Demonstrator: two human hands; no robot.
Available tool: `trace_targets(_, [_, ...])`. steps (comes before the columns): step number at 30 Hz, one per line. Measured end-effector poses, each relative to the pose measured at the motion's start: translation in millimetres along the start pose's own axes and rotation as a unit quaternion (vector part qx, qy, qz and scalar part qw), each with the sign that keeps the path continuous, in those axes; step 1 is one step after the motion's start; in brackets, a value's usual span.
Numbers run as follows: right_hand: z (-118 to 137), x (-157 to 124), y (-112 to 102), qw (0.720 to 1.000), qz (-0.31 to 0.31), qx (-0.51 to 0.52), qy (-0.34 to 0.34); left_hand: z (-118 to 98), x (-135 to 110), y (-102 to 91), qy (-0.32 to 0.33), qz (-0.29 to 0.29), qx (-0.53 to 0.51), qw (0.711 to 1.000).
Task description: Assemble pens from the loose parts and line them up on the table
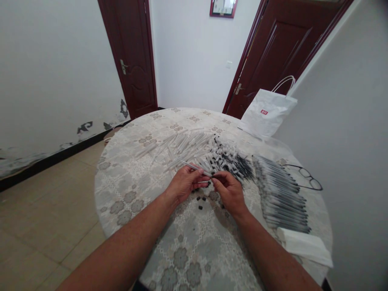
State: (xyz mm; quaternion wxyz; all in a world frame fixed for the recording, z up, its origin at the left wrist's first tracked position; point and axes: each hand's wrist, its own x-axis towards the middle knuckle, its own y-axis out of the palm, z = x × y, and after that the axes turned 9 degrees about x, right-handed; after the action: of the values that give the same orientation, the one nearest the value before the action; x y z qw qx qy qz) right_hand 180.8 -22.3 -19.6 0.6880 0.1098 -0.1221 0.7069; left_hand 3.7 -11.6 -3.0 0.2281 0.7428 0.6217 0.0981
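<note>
My left hand (183, 182) is closed around a translucent white pen barrel (190, 165), which points up and to the left. At the barrel's near end, the fingertips of my right hand (230, 192) are pinched together on a small dark piece too tiny to name. Just beyond my hands lies a loose heap of translucent pen barrels (184, 146). Beside it, to the right, is a pile of thin black pen refills with whitish ends (242, 165). Several small black plugs (200, 207) are scattered on the cloth below my hands.
A patterned cloth covers the round table (130, 194). On the right, grey-black pens (283, 194) lie in a row, with eyeglasses (312, 182) beside them and a folded white sheet (306, 245) nearer me. A white paper bag (269, 113) stands at the back right.
</note>
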Motion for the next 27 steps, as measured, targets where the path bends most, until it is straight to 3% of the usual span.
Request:
trace_targets(14, [5.9,-3.0,-4.5,0.984,0.037,-0.170,-0.042,2.7,-0.4,-1.1,0.001,0.033,0.006,0.999])
trace_targets(21, [6.4,-6.8,-5.2,0.986,0.030,-0.155,-0.046,5.2,-0.1,-0.9,0.000,0.026,0.002,1.000])
trace_targets(27, [7.6,-5.8,-5.2,0.973,0.058,-0.212,-0.076,3.2,-2.9,0.4,0.002,0.042,0.013,0.999])
